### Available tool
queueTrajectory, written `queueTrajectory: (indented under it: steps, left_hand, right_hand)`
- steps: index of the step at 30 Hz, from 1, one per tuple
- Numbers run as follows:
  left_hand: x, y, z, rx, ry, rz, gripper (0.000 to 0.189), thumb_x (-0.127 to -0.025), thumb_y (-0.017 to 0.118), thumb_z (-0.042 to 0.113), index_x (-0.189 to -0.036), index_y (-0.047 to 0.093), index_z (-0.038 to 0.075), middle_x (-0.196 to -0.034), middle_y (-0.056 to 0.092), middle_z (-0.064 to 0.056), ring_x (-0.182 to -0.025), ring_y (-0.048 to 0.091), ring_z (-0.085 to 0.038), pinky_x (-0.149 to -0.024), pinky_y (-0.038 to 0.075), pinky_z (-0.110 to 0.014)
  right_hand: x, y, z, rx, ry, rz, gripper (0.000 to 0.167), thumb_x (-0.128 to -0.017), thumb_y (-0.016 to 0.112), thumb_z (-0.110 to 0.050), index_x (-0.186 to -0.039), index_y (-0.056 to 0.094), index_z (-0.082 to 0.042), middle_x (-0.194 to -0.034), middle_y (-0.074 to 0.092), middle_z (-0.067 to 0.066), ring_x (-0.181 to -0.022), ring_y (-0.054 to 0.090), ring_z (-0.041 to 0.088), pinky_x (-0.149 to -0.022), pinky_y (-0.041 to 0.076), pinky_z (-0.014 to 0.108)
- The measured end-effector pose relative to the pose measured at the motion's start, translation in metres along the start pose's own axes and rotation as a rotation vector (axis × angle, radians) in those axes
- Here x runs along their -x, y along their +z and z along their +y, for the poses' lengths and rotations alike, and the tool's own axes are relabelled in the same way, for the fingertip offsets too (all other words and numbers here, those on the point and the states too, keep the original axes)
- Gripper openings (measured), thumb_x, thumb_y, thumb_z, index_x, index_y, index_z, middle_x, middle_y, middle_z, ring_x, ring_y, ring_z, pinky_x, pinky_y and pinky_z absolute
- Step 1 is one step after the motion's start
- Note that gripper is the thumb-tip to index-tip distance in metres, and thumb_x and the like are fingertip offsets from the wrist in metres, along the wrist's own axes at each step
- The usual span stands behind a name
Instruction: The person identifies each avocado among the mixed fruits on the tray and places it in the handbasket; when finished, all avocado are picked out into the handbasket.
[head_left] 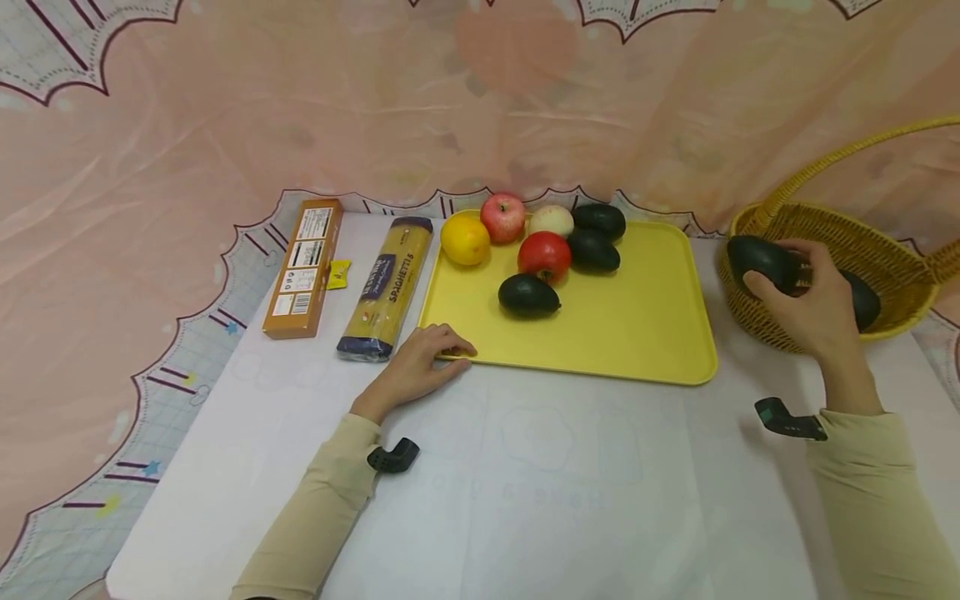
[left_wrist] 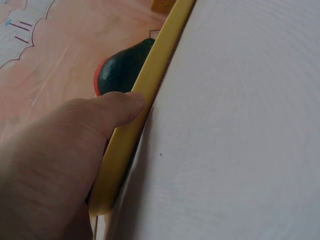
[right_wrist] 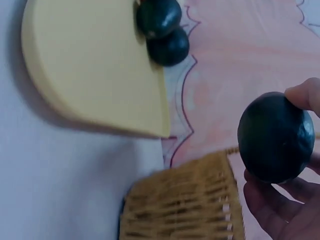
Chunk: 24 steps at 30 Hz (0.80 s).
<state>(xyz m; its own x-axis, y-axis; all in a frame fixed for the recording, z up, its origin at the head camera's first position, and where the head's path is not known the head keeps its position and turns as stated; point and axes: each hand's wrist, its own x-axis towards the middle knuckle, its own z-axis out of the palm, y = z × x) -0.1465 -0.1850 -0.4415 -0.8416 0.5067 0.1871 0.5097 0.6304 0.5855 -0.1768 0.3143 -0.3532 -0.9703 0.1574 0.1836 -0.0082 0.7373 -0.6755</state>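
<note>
My right hand (head_left: 813, 304) grips a dark green avocado (head_left: 763, 265) over the near left part of a wicker basket (head_left: 765, 325). In the right wrist view, thumb and fingers hold that avocado (right_wrist: 275, 137) from its sides. A second dark avocado (head_left: 861, 300) shows in the basket, partly behind the hand. At the front left corner of a yellow tray (head_left: 630, 325), my left hand (head_left: 420, 362) holds the rim, its thumb (left_wrist: 127, 102) lying on the edge in the left wrist view. The rest of its fingers are mostly hidden there.
On the tray lie an avocado (head_left: 528, 296), two more avocados (head_left: 592, 250) touching, a red fruit (head_left: 543, 256), an apple (head_left: 502, 217), a pale round item (head_left: 551, 221) and a yellow fruit (head_left: 465, 239). Left are spaghetti (head_left: 388, 287), a small yellow packet (head_left: 338, 274) and an orange-brown box (head_left: 303, 268).
</note>
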Motion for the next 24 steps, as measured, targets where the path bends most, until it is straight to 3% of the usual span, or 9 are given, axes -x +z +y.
queueTrajectory:
  steps: [3, 7, 15, 20, 24]
  left_hand:
    - [0.000, 0.000, -0.001, -0.002, -0.004, 0.001, 0.016, -0.089, 0.066, 0.026, -0.105, 0.068, 0.026, -0.098, 0.062, 0.009, -0.091, 0.055, -0.007, -0.083, 0.038, -0.031]
    - [0.000, 0.001, -0.001, -0.005, 0.008, 0.005, 0.016, -0.089, 0.066, 0.026, -0.105, 0.068, 0.025, -0.098, 0.062, 0.009, -0.091, 0.056, -0.008, -0.083, 0.038, -0.031]
    - [0.000, 0.001, -0.002, -0.008, 0.037, 0.015, 0.016, -0.089, 0.066, 0.025, -0.104, 0.069, 0.024, -0.097, 0.062, 0.007, -0.091, 0.056, -0.009, -0.082, 0.038, -0.031]
    - [0.000, 0.001, -0.002, -0.011, 0.026, 0.009, 0.015, -0.089, 0.066, 0.026, -0.104, 0.069, 0.025, -0.097, 0.062, 0.008, -0.091, 0.055, -0.008, -0.082, 0.038, -0.031]
    - [0.000, 0.001, -0.002, -0.009, 0.020, 0.011, 0.015, -0.089, 0.066, 0.025, -0.104, 0.069, 0.025, -0.097, 0.062, 0.009, -0.091, 0.056, -0.007, -0.083, 0.038, -0.031]
  right_hand:
    - [0.000, -0.005, 0.006, -0.009, 0.029, 0.008, 0.061, -0.085, 0.065, -0.041, -0.139, 0.039, -0.029, -0.131, 0.043, 0.012, -0.083, 0.040, -0.006, -0.071, 0.032, 0.013]
    - [-0.001, -0.010, 0.014, 0.003, 0.073, 0.017, 0.062, -0.085, 0.065, -0.043, -0.140, 0.037, -0.033, -0.133, 0.043, 0.011, -0.087, 0.041, -0.007, -0.073, 0.033, 0.012]
    - [-0.004, -0.020, 0.029, -0.008, 0.148, 0.015, 0.063, -0.085, 0.064, -0.044, -0.141, 0.034, -0.037, -0.140, 0.042, 0.005, -0.120, 0.040, 0.019, -0.092, 0.033, 0.024]
    - [-0.011, -0.025, 0.036, -0.039, 0.211, 0.011, 0.066, -0.087, 0.060, -0.046, -0.144, 0.030, -0.034, -0.151, 0.032, 0.009, -0.136, 0.030, 0.028, -0.110, 0.028, 0.044]
    - [-0.017, -0.028, 0.039, -0.028, 0.267, 0.016, 0.072, -0.087, 0.057, -0.049, -0.147, 0.024, -0.030, -0.155, 0.022, 0.012, -0.139, 0.027, 0.033, -0.110, 0.028, 0.051]
